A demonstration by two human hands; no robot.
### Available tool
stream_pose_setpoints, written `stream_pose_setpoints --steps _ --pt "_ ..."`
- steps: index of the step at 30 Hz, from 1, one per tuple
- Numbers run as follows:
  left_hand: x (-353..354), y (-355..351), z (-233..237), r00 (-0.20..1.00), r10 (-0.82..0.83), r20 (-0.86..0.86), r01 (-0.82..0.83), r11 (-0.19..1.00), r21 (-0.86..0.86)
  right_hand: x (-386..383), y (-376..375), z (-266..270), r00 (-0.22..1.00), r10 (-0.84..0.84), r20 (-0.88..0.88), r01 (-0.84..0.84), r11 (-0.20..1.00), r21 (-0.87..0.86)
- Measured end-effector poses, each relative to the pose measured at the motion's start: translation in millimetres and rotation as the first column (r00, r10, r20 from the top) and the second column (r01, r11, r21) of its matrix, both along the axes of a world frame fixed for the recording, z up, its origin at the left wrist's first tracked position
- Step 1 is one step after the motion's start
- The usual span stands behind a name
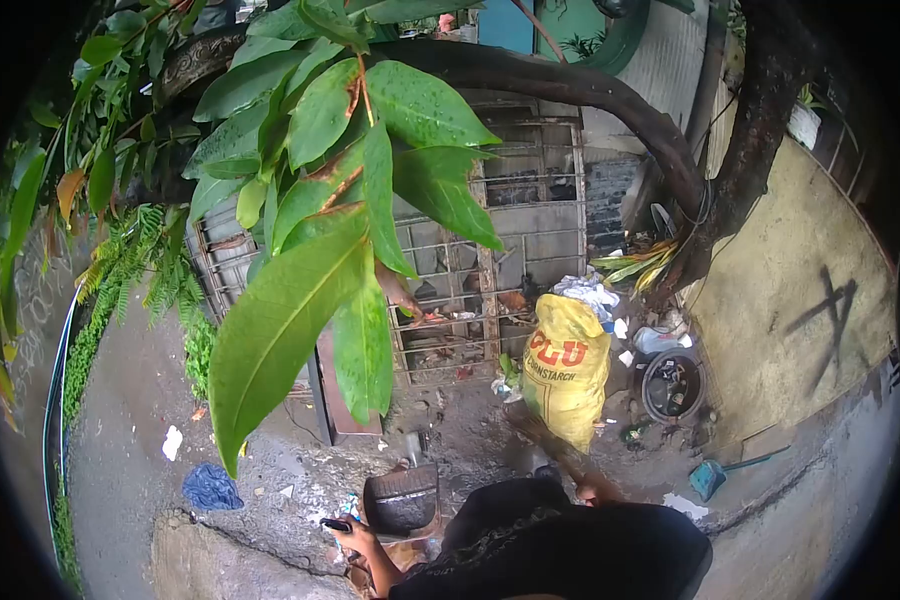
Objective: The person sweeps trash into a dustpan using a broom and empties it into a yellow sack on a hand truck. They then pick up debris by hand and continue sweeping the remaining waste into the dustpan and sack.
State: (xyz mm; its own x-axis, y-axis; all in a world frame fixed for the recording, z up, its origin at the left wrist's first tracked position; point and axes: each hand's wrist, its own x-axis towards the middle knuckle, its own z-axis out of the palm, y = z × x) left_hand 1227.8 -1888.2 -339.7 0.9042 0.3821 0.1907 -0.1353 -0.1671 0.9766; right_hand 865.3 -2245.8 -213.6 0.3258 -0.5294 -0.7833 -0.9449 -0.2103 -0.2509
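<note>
My left hand [358,541] is closed around a small dark object [337,525], low in the view, just left of a dark dustpan [402,502] on the ground. Beside my dark clothing, my right hand [597,490] is closed on a brown broom [550,440]. The broom slants up and left, its bristles at the foot of a full yellow sack [568,370] with red lettering. Part of the right hand is hidden by the clothing.
Large green leaves [290,320] hang close in front, hiding much of a rusty metal grille [485,240]. A thick branch [590,90] crosses above. Right of the sack stands a round black container [673,385]. A blue crumpled bag [212,487] and a teal scoop [708,480] lie on the ground.
</note>
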Motion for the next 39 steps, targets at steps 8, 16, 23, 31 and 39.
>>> stream_pose_setpoints --steps 8,16,23,31,39 --pt "-8 -38 54 0.984 -0.165 -0.07 0.173 0.977 0.126 13 6 -2 0.983 -0.158 0.094 0.162 0.986 -0.031" --pt "-1 -66 72 0.911 -0.326 -0.252 0.39 0.88 0.272 -30 28 -4 0.881 -0.454 0.137 0.444 0.891 0.096" --pt "-14 -110 54 0.846 -0.505 -0.172 0.529 0.833 0.159 -106 73 10 0.84 -0.543 0.012 0.541 0.838 0.066" --pt "-22 -134 20 0.775 -0.449 -0.445 0.6 0.745 0.293 -166 104 56 0.641 -0.767 0.008 0.765 0.639 -0.073" --pt "-63 -165 61 0.83 -0.434 -0.349 0.517 0.834 0.193 -230 49 -7 0.607 -0.795 -0.009 0.79 0.604 -0.106"
